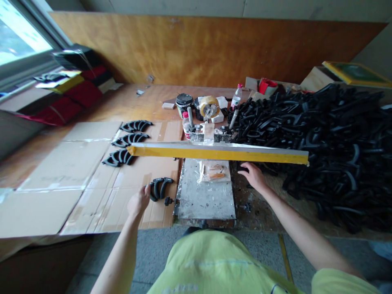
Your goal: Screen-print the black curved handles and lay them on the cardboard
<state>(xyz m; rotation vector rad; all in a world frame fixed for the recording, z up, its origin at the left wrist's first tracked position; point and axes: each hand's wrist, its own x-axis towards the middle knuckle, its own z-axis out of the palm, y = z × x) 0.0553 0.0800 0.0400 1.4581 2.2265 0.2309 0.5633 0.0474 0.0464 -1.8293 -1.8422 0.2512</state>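
My left hand (pixel 139 202) is at the near part of the cardboard, its fingers pinched on the end of a black curved handle-like piece (pixel 153 192). Beside that piece lie a couple more black curved pieces (pixel 163 188). My right hand (pixel 253 176) hovers right of the metal plate (pixel 202 204), thumb and forefinger apart, with nothing visible between them. Just beyond it is the yellow-and-white bar (pixel 220 154) that spans the screen-printing-like fixture. Farther left, three rows of black curved pieces (pixel 127 139) rest on the cardboard.
A big heap of black pieces (pixel 330 151) covers the right side. Behind the bar stand a tub (pixel 184 103), a tape roll (pixel 209 107) and a red-capped bottle (pixel 237 97). Flattened cardboard (pixel 98 175) spreads left. Boxes (pixel 70 98) sit by the window.
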